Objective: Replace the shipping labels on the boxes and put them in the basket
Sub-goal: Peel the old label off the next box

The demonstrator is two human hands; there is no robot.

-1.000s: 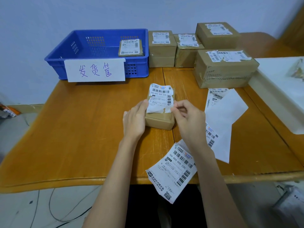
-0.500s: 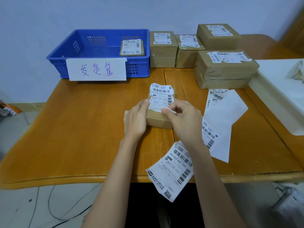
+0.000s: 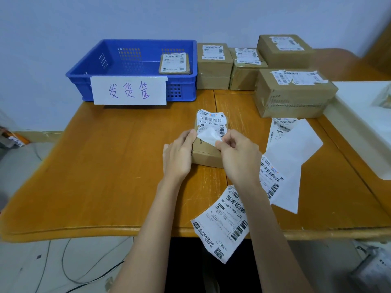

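One relabelled box [image 3: 175,63] already lay in the basket [image 3: 84,75]. In front of the basket, on the table [image 3: 105,166], the left hand [image 3: 179,155] steadied a small box [image 3: 206,152] while the right hand [image 3: 239,153] pinched its half-peeled label [image 3: 211,125] — four boxes beside the basket still waited.

Soft even light, warped edges

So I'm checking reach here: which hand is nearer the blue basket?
Left. The left hand rests against the small box's left side, below the basket; the right hand peels the label further right.
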